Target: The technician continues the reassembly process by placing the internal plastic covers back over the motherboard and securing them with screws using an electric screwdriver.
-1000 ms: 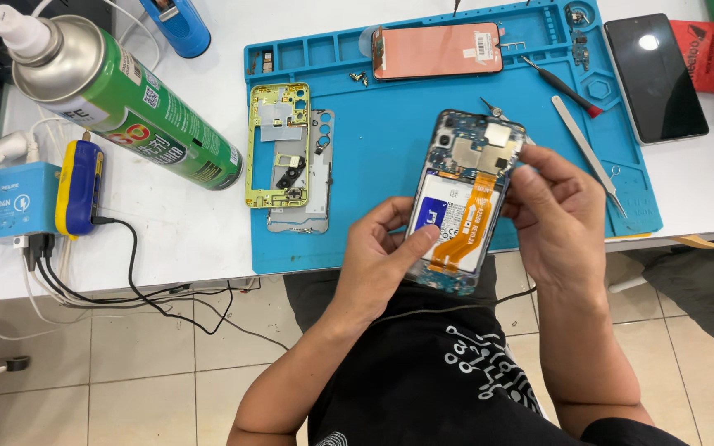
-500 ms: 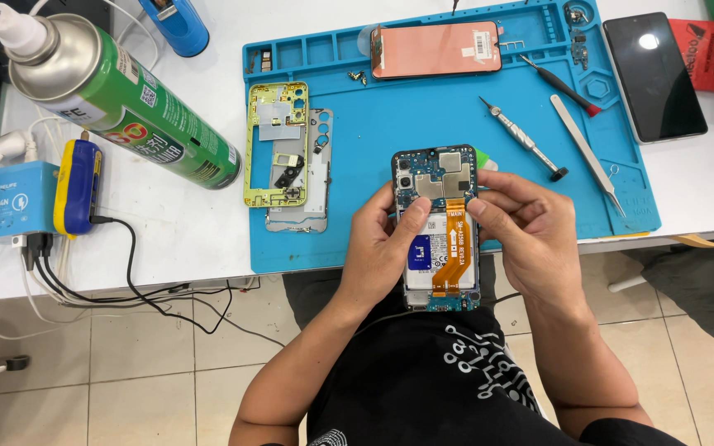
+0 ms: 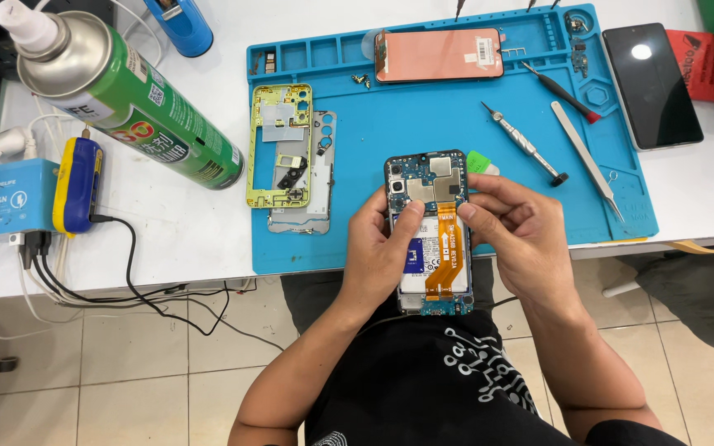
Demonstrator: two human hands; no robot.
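While both hands, left hand (image 3: 386, 248) and right hand (image 3: 518, 235), pinch the opened phone (image 3: 431, 235) with fingers closed on it, a blue mat (image 3: 423, 124) covers the white table (image 3: 175, 215) above beige floor tiles (image 3: 126, 372).

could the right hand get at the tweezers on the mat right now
Probably yes, once it lets go: the right hand holds the opened phone, but the tweezers lie uncovered on the blue mat just beyond it.

Between the left hand (image 3: 382, 248) and right hand (image 3: 522, 235), an orange ribbon cable (image 3: 446, 248) over a dark blue circuit board (image 3: 425, 173) is seen; beyond them, a blue mat (image 3: 423, 116); far left, a green can (image 3: 138, 116).
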